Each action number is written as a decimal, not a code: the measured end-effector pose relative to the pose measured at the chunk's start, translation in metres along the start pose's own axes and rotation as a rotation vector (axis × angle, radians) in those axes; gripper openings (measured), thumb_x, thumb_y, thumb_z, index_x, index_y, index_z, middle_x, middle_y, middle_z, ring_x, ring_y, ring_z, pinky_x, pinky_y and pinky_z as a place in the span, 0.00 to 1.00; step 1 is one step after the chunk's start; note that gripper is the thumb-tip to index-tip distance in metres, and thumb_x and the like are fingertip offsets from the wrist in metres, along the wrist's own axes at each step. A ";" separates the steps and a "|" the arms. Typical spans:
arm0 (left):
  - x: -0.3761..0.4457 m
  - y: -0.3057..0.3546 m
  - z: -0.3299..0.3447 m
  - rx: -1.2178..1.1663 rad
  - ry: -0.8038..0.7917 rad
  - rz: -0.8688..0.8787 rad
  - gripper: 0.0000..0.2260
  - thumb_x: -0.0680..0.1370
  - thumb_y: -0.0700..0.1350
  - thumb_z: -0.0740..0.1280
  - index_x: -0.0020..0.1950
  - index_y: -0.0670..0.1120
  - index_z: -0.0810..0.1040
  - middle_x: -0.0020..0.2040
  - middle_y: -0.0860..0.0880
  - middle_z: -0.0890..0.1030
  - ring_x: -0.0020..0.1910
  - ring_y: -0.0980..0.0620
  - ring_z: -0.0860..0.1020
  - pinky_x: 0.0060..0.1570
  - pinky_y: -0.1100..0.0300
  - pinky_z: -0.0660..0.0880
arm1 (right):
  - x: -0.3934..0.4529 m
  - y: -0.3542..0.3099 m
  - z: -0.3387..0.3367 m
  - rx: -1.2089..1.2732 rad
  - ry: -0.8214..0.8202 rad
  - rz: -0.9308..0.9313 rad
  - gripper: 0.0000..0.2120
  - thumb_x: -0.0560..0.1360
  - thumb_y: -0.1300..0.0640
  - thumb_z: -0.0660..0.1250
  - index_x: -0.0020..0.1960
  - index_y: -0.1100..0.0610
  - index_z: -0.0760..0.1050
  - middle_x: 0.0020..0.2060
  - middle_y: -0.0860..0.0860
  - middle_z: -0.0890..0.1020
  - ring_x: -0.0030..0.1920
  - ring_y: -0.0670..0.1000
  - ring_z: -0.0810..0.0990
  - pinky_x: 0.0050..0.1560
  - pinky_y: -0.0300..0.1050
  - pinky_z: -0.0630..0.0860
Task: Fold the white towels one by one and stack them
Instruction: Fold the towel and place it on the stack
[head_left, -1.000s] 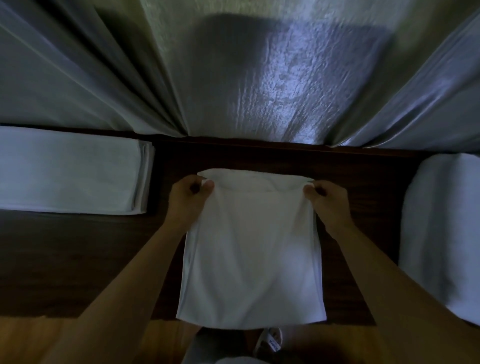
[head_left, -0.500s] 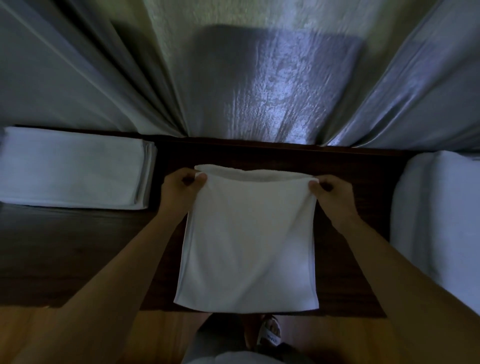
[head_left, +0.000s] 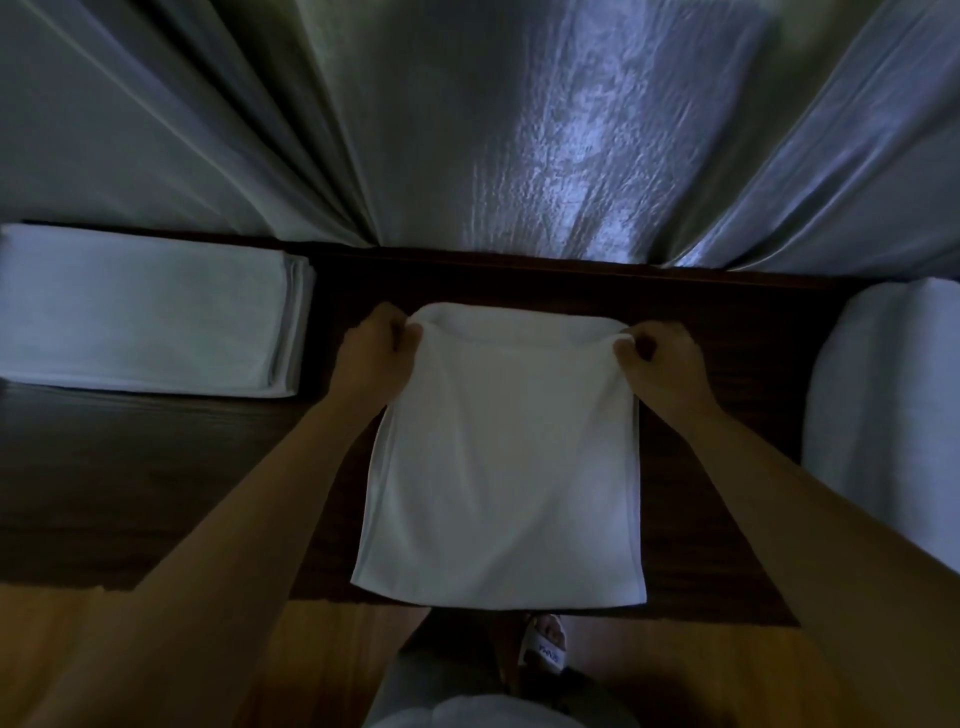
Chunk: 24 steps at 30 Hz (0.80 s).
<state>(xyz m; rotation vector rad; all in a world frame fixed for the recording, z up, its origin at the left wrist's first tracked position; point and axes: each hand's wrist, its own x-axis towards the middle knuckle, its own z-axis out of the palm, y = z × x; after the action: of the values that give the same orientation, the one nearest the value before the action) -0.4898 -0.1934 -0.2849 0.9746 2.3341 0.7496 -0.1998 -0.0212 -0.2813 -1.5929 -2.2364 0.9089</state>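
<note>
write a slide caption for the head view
Both hands, left hand and right hand, pinch far corners of a white terry towel on a dark wooden table.

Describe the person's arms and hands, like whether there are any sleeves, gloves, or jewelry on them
Both forearms are bare as far as the frame shows, with no sleeve in view. The left hand and the right hand wear no gloves. No watch, bracelet or ring can be made out, though the light is dim and the fingers are partly hidden.

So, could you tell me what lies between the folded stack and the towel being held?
In the head view, only the left hand and bare dark table separate folded stack from held towel.
</note>
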 end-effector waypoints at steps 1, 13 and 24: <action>0.002 0.001 -0.001 0.050 -0.015 0.032 0.08 0.84 0.48 0.63 0.56 0.43 0.76 0.43 0.50 0.77 0.41 0.52 0.77 0.39 0.60 0.70 | 0.002 -0.002 -0.001 -0.030 -0.006 -0.065 0.10 0.78 0.61 0.69 0.43 0.67 0.80 0.38 0.59 0.80 0.45 0.55 0.77 0.46 0.39 0.67; 0.023 0.021 0.008 -0.040 -0.163 -0.134 0.05 0.79 0.44 0.69 0.47 0.44 0.77 0.44 0.48 0.78 0.49 0.45 0.77 0.52 0.55 0.73 | 0.026 -0.007 0.008 0.205 -0.223 0.238 0.04 0.78 0.60 0.72 0.47 0.60 0.79 0.42 0.57 0.79 0.46 0.55 0.78 0.48 0.49 0.75; 0.016 0.015 0.015 -0.279 -0.107 -0.312 0.09 0.77 0.44 0.70 0.38 0.48 0.73 0.37 0.48 0.77 0.39 0.48 0.75 0.43 0.56 0.73 | 0.020 -0.005 -0.002 0.362 -0.167 0.190 0.04 0.77 0.59 0.74 0.45 0.51 0.82 0.39 0.46 0.81 0.34 0.41 0.80 0.30 0.30 0.74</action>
<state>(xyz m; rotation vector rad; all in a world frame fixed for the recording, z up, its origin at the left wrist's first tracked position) -0.4835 -0.1683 -0.2893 0.5021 2.1469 0.8419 -0.2102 -0.0035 -0.2799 -1.6232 -1.8964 1.4522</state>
